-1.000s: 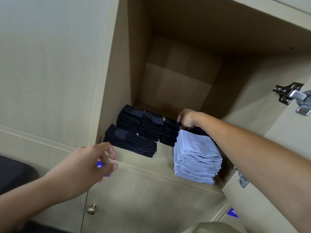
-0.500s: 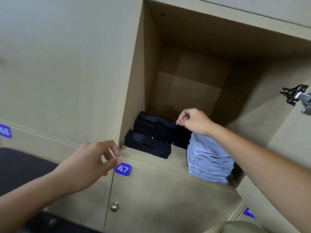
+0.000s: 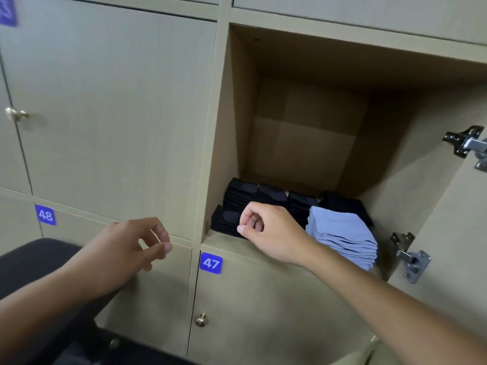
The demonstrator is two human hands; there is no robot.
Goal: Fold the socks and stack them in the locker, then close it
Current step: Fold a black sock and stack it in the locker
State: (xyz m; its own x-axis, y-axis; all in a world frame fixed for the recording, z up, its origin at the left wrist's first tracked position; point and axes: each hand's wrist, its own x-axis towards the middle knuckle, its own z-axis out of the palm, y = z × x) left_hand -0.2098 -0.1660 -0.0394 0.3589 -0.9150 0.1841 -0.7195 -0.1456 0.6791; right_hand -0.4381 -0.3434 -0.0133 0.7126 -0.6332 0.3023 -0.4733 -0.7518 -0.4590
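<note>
The open locker (image 3: pixel 303 143) holds folded socks on its floor. Several stacks of black socks (image 3: pixel 271 194) line the back, and one more black stack (image 3: pixel 224 219) lies at the front left. A tall stack of light blue socks (image 3: pixel 342 235) stands at the front right. My right hand (image 3: pixel 263 233) hovers at the locker's front edge, before the black stack, its fingers curled in and nothing visible in them. My left hand (image 3: pixel 131 248) floats outside, left of the opening, fingers loosely bent and holding nothing.
The locker's door (image 3: pixel 453 246) stands swung out at the right, with metal hinges (image 3: pixel 465 143) top and bottom. Closed lockers surround it, labelled 47 (image 3: pixel 210 263) and 48 (image 3: pixel 45 214), with small brass knobs (image 3: pixel 201 320). A dark seat (image 3: pixel 34 262) sits lower left.
My right hand has drawn back from the rear black stacks to the locker's front edge. My view has pulled back and shifted left; the left hand stays outside, holding nothing.
</note>
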